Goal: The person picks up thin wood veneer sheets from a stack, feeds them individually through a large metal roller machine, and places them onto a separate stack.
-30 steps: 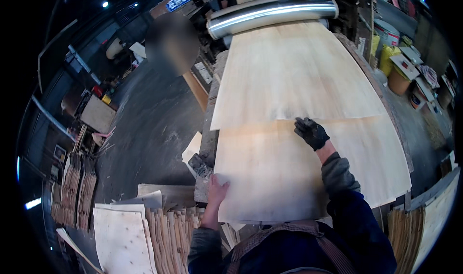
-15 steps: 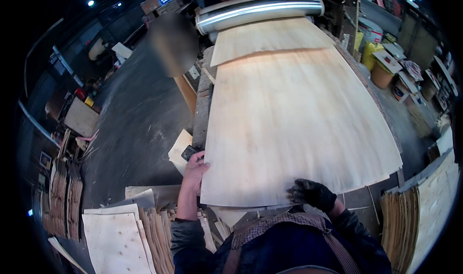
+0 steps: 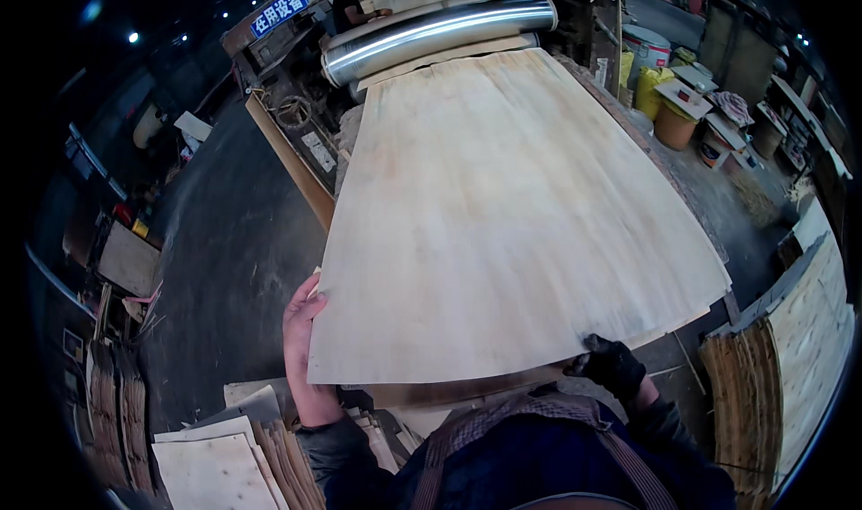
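A large pale wood veneer sheet stretches away from me, its far end close to a shiny metal roller. My bare left hand is closed on the sheet's left edge near the front corner, some fingers hidden. My right hand, in a black glove, pinches the near edge right of the middle. That near edge is lifted, and a shadowed gap with more sheet edges shows below it. Another veneer strip lies at the roller, beyond the sheet's far end.
Stacked veneer stands at my lower left, and a taller stack on the right. A machine frame with a handwheel is left of the roller. Buckets and a yellow bag sit back right. Another person's arm shows behind the roller.
The view has shifted. The sheet ahead has mostly gone in at the roller, and the large sheet's far end is nearer to it. My right hand now grips the near edge instead of resting on top.
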`<state>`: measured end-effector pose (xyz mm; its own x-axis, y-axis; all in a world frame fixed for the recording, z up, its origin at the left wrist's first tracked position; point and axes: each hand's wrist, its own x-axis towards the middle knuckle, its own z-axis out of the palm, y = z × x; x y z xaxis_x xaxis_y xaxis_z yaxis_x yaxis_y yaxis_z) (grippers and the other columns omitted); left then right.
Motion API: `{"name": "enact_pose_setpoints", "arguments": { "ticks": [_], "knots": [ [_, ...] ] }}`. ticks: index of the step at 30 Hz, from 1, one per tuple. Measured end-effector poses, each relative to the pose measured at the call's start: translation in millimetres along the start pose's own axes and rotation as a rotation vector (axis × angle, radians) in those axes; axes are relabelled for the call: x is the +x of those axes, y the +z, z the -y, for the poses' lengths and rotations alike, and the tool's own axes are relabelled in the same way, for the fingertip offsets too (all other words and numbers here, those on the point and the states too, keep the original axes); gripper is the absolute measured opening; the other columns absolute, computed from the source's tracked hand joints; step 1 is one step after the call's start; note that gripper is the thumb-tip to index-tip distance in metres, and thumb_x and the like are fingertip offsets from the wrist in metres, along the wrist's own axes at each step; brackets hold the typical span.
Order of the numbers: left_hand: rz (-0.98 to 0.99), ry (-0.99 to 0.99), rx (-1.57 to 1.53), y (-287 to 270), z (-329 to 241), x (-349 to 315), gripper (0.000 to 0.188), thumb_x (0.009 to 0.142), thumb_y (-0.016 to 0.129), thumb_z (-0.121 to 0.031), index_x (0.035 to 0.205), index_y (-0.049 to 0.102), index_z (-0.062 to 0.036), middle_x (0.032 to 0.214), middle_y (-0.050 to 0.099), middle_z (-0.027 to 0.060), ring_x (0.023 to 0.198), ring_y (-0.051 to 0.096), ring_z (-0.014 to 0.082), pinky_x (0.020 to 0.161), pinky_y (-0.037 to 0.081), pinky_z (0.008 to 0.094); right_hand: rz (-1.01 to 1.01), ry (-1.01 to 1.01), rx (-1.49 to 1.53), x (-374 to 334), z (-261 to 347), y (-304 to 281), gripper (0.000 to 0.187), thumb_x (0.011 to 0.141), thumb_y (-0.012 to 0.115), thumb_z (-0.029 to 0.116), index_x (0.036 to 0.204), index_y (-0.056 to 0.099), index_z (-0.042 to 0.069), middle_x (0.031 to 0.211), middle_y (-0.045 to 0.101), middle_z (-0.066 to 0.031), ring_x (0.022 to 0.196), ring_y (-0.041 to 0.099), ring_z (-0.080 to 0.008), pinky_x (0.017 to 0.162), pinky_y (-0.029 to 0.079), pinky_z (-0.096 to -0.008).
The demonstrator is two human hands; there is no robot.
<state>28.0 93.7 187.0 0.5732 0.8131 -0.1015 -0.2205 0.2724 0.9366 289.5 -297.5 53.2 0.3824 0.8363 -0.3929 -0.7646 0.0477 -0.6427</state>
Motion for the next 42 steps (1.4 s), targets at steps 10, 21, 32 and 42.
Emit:
{"name": "enact_pose_setpoints", "arguments": {
  "ticks": [10,21,32,42],
  "knots": [
    [-0.203,-0.092,1.188,-92.2,160.0,8.8,0.056,0.084,0.054,-0.019,0.132,0.032,0.0027,0.124,0.047,0.0226,0.111,0.049,0.0312,0.09,0.041,0.0371,-0.015,-0.016,-0.013,162.4,60.5,19.9,0.02,0.087,0.053,0.018,0.098,0.056,0.001,0.08,0.062,-0.016,0.074,0.063,-0.028,0.076,0.052,-0.0412],
    [-0.15,-0.181,0.618,-74.1,166.5,-15.4,0.048,0.075,0.058,0.001,0.122,0.046,0.0015,0.112,0.057,0.0136,0.101,0.056,0.0211,0.086,0.045,0.0317,0.214,-0.162,0.231,310.9,73.7,11.0,0.021,0.089,0.046,0.027,0.089,0.057,0.009,0.082,0.061,-0.0043,0.085,0.058,-0.025,0.082,0.046,-0.0426],
    [0.063,-0.121,0.185,-13.5,64.6,-28.9,0.052,0.076,0.052,0.01,0.126,0.04,0.004,0.109,0.059,0.0137,0.093,0.06,0.0185,0.081,0.049,0.03,0.258,0.284,0.133,67.2,-13.1,18.4,0.044,0.087,0.054,0.019,0.126,0.04,0.005,0.119,0.052,-0.0167,0.109,0.052,-0.0295,0.094,0.042,-0.0432],
    [0.029,0.029,0.059,25.3,2.2,-31.2,0.053,0.076,0.051,0.008,0.128,0.04,0.0026,0.105,0.06,0.0165,0.088,0.062,0.0214,0.078,0.051,0.0308,-0.034,0.119,0.181,-24.4,-26.5,-20.8,0.034,0.088,0.051,0.037,0.091,0.058,0.005,0.069,0.062,-0.0084,0.07,0.062,-0.0229,0.069,0.051,-0.0376]
  ]
}}
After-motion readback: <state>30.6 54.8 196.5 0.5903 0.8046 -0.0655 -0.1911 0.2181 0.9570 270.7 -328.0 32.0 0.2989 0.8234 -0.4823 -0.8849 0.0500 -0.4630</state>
